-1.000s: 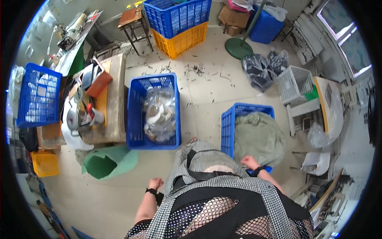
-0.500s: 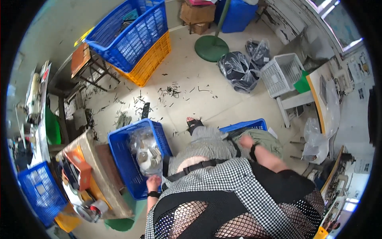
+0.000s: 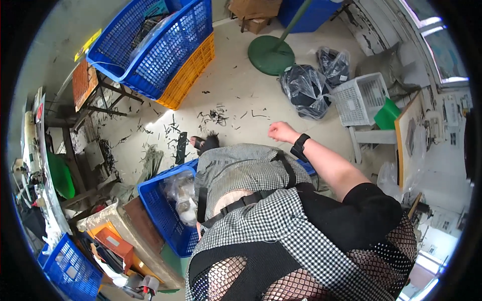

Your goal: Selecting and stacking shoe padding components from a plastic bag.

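Note:
My right hand [image 3: 283, 132] is stretched out in front of me over the floor, with its fingers curled in and nothing visible in them. A black band [image 3: 299, 145] circles that wrist. My left hand is hidden behind my body and clothing. On my left stands a blue plastic crate [image 3: 154, 201], partly covered by my checked garment [image 3: 241, 173]. Inside the crate lie clear plastic bags [image 3: 183, 198] with pale contents. Only a small blue edge of a second crate [image 3: 307, 167] shows beneath my right forearm.
A blue crate [image 3: 150, 50] rests on a yellow crate [image 3: 188, 70] ahead. Dark scraps [image 3: 216, 116] litter the floor. A green round base with a pole [image 3: 271, 55], bagged black goods [image 3: 305, 90] and a grey crate [image 3: 359, 100] stand ahead right. A cluttered cabinet [image 3: 125, 241] is at left.
My right hand has moved forward and left from beside the right crate. The left hand has gone out of sight, and my body has turned and leaned, covering more of both crates.

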A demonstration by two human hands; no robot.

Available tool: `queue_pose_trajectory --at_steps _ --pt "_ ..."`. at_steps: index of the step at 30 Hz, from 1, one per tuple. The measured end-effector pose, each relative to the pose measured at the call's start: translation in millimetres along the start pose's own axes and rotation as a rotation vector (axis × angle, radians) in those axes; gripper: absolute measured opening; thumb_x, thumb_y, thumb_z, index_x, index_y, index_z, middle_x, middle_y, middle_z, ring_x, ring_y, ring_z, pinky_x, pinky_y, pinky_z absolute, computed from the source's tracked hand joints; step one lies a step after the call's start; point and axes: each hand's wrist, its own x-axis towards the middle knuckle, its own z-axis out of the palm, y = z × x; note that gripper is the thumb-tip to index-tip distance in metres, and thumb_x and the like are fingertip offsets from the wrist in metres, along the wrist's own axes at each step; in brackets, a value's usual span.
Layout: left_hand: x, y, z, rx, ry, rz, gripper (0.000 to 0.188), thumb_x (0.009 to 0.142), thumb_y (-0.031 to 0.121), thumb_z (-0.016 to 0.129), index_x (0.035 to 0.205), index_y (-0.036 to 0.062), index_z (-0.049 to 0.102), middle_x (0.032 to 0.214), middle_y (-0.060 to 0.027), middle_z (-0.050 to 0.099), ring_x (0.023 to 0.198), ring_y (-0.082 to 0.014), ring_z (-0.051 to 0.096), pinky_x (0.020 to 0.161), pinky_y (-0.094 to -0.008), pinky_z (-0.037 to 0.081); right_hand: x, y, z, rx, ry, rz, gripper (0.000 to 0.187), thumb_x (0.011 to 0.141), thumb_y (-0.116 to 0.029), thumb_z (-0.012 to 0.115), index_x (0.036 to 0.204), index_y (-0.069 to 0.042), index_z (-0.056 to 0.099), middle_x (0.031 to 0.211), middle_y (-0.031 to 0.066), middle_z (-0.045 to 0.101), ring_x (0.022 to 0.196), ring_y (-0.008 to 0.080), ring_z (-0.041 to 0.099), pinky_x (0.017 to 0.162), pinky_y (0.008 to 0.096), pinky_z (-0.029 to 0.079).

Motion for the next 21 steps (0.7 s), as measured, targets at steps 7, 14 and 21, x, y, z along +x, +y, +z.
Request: queue_pose_trajectory --at_steps 7,14,21 --pt "12 -20 -60 -0.110 0.311 -0.031 0.018 0.090 0.017 0.053 0.085 0.0042 0.065 0.069 -0.0026 0.062 0.063 -0.0139 0.056 0.058 -0.0297 0.043 81 -189 42 -0.185 -0.285 -0.296 0.023 0.079 -0.020 0.069 0.094 -0.003 0.064 0.077 0.0048 0.066 0.068 0.0093 0.060 0.062 0.0261 0.049" --pt "7 273 -164 -0.440 0.372 0.253 0.023 0.094 0.014 0.053 0.110 -0.0017 0.057 0.098 -0.0081 0.064 0.089 -0.0160 0.063 0.080 -0.0278 0.050 90 -414 47 -0.207 -0.509 -0.544 0.031 0.076 -0.017 0.072 0.102 -0.003 0.062 0.075 0.0023 0.060 0.067 0.0095 0.056 0.064 0.0257 0.048" --pt "-14 403 -240 -0.486 0.452 0.363 0.023 0.091 0.009 0.054 0.111 -0.0033 0.056 0.099 -0.0088 0.064 0.091 -0.0148 0.062 0.083 -0.0265 0.048 22 -636 71 0.000 -0.970 -1.384 0.057 0.068 -0.015 0.079 0.120 -0.011 0.056 0.085 0.0120 0.063 0.071 0.0222 0.060 0.062 0.0319 0.049"
